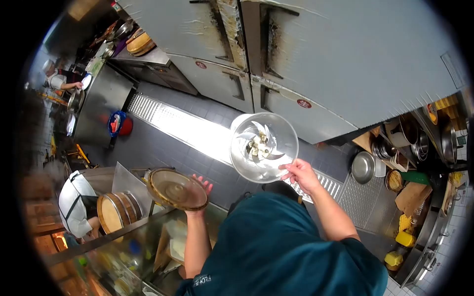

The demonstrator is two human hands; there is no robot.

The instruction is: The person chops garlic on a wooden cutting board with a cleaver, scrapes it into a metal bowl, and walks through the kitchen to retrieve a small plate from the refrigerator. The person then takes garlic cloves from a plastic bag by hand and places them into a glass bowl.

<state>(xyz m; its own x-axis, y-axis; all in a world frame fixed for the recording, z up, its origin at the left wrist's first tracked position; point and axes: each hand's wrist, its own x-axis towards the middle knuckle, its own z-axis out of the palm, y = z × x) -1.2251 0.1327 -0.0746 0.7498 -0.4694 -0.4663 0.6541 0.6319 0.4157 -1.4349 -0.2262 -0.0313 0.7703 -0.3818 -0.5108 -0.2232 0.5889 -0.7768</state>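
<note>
My right hand [302,173] grips the rim of a clear plastic tub [242,165], its fingers pinched over the edge. Curved shapes like blades and some pale and dark bits lie at the bottom of the tub. On the left, my left hand [201,190] holds a round, brown-rimmed lid [177,189] from its right side, with fingertips showing past the rim. The lid is roughly level and apart from the tub.
Large grey cabinets [217,74] stand ahead. A floor grate [182,126] crosses below. Wooden tubs [112,212] and a person in white [74,197] are at left; another person [57,79] works farther off. Pots and a metal bowl [363,166] are at right.
</note>
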